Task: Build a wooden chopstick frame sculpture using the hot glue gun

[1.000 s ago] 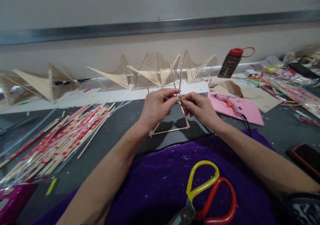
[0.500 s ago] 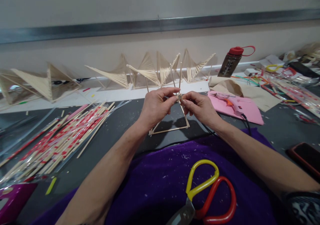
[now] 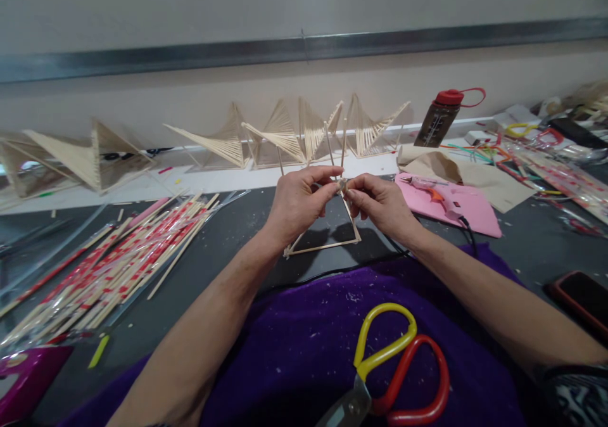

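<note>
A frame of thin wooden sticks (image 3: 323, 247) stands on the dark table in front of me, with several sticks rising from its base. My left hand (image 3: 304, 200) pinches a stick joint of this frame between thumb and fingers. From the other side my right hand (image 3: 375, 200) closes on the same joint, its fingertips almost meeting the left ones. What lies right between the fingertips is small and partly hidden. Nearer to me, scissors (image 3: 387, 357) with one yellow and one red handle lie on a purple cloth (image 3: 294, 351).
Stick models (image 3: 280, 132) line the wall. Bundled sticks in plastic (image 3: 137, 256) lie left. On the right are a pink glue gun (image 3: 439, 196) on a pink pad (image 3: 479, 215), brown paper (image 3: 503, 183), a red-capped bottle (image 3: 434, 123) and a phone (image 3: 582, 300).
Both hands keep their pinch at the joint, practically still. The whole view has shifted very slightly.
</note>
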{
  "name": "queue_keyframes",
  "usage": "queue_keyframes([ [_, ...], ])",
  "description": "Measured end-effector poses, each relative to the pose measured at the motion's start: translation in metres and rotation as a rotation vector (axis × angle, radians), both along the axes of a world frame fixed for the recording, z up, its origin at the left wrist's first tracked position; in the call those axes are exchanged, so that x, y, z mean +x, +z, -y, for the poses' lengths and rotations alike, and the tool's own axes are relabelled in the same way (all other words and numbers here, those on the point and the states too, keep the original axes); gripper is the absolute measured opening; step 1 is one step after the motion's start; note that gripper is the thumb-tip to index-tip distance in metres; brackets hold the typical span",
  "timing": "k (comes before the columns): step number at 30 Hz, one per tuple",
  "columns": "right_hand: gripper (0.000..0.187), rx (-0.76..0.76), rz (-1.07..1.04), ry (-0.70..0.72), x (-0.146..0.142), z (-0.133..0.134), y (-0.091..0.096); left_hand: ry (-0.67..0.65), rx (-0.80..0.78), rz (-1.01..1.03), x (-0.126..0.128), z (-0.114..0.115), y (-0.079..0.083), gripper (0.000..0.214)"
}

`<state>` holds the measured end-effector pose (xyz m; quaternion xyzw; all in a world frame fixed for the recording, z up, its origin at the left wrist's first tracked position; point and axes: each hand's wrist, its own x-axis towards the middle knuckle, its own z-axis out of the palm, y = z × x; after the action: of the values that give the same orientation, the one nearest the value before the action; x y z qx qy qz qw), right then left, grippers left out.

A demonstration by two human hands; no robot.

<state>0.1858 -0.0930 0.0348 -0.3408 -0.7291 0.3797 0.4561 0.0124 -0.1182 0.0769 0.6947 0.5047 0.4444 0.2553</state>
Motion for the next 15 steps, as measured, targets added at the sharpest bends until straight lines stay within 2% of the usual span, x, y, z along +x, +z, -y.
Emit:
queue_keyframes([
  [15,0.021,0.01,0.005,-0.006,0.0,-0.0004,-0.001,0.005,-0.001,0.001,0.0001,-0.0003,-0.0011,0.032],
])
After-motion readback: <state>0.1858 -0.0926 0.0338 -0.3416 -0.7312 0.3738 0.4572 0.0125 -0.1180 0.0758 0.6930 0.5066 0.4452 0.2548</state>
